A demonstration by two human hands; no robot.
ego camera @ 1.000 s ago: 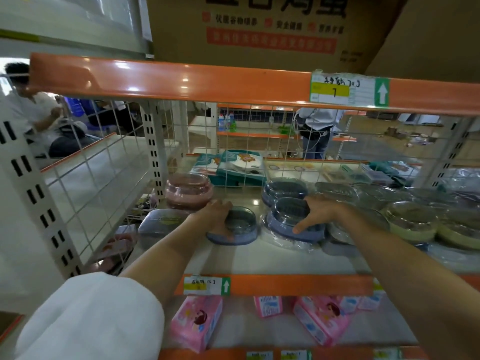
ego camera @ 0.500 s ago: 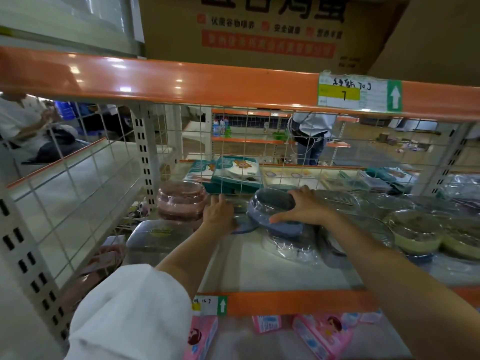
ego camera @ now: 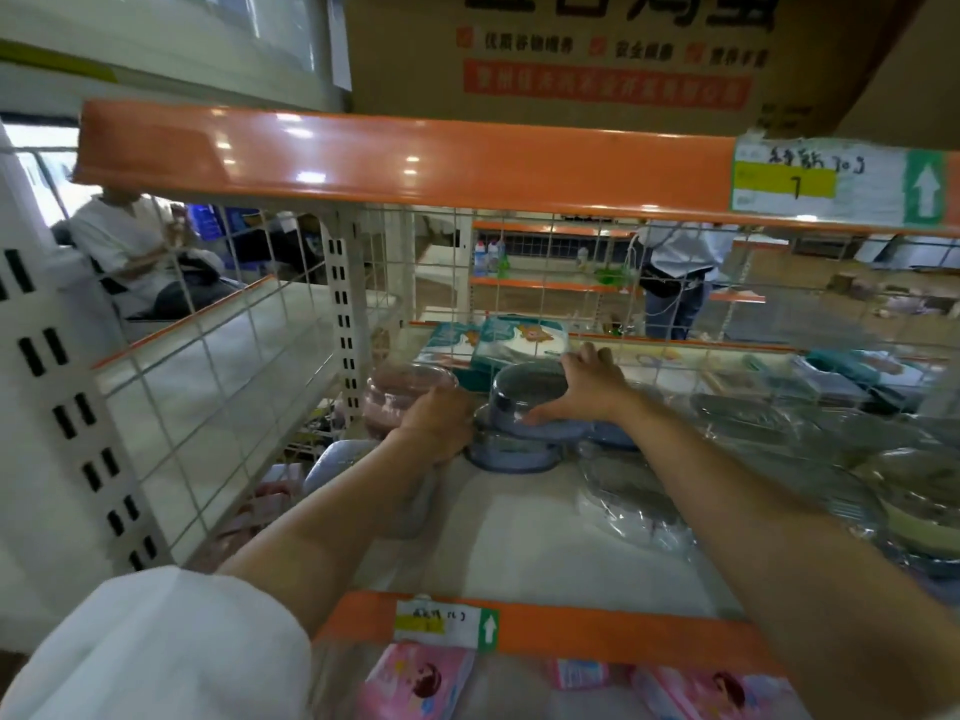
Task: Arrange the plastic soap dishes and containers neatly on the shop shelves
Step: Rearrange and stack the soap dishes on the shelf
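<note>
Your right hand (ego camera: 582,392) grips the upper blue-grey oval plastic soap dish (ego camera: 524,402), stacked directly over the lower blue-grey dish (ego camera: 511,452) your left hand (ego camera: 439,426) holds near the shelf's (ego camera: 519,543) back-left corner.

Two blue soap dishes (ego camera: 524,407) sit stacked, one pink container (ego camera: 405,397) stands beside them, three pink packets (ego camera: 415,683) lie on the shelf below, and two price labels (ego camera: 447,623) show.

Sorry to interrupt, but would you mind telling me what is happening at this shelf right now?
A person is stocking a shop shelf with plastic soap dishes. The right hand holds a blue dish that sits on top of another blue dish, which the left hand steadies from the side. A pink dish stands just left of them, and more wrapped dishes lie to the right.
</note>
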